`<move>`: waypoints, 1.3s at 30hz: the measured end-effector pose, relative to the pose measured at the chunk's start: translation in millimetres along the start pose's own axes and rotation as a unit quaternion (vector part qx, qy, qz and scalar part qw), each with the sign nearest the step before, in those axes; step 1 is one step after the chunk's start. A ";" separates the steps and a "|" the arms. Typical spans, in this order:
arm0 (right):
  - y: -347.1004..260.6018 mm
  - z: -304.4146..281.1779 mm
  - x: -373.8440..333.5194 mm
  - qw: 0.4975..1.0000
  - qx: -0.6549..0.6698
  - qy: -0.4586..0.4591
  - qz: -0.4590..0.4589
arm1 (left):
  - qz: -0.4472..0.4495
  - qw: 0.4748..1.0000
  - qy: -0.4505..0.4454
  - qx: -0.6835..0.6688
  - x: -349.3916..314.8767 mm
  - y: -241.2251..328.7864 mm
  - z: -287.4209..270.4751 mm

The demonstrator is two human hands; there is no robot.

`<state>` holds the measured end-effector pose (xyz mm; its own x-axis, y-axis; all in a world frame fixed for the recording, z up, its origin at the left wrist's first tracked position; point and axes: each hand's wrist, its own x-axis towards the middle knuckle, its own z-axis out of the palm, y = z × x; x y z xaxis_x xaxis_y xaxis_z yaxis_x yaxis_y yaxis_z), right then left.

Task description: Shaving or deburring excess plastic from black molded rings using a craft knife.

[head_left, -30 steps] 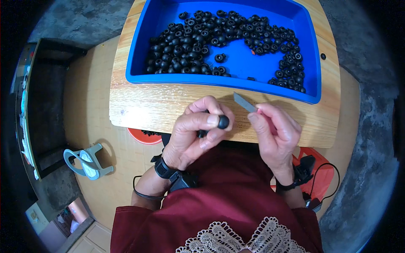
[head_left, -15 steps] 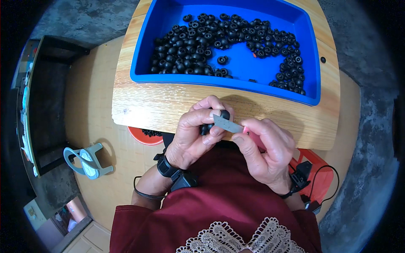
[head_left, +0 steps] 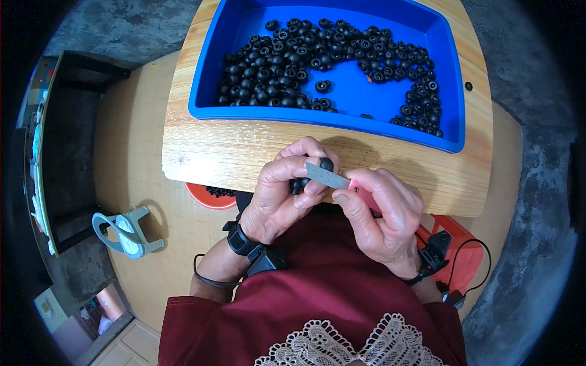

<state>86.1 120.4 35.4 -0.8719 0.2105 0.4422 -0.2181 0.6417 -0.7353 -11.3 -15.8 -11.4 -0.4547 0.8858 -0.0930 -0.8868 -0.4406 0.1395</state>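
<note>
Left hand [head_left: 278, 198] pinching a small black part [head_left: 325, 165], right hand [head_left: 378, 213] gripping a blade [head_left: 326, 177] touching it, blue tray [head_left: 210, 110] lying beyond

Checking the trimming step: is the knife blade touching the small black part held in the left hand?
Touching. The head view shows the grey blade lying against the black part pinched by the left hand, with no gap; the right hand holds the knife.

Tray [head_left: 213, 73] of small round parts [head_left: 268, 79] on board [head_left: 232, 152] – hands [head_left: 332, 201] before it, stool [head_left: 125, 232] left
</note>
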 end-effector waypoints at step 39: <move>-13.8 22.4 7.1 0.974 0.183 -0.006 0.130 | 0.006 0.999 0.044 0.019 -28.7 0.8 5.9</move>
<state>73.1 96.6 37.3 -0.9235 0.3204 0.2110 -0.1282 0.2608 -0.9569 1.5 -40.6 -2.9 -0.4716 0.8637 -0.1778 -0.8786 -0.4429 0.1788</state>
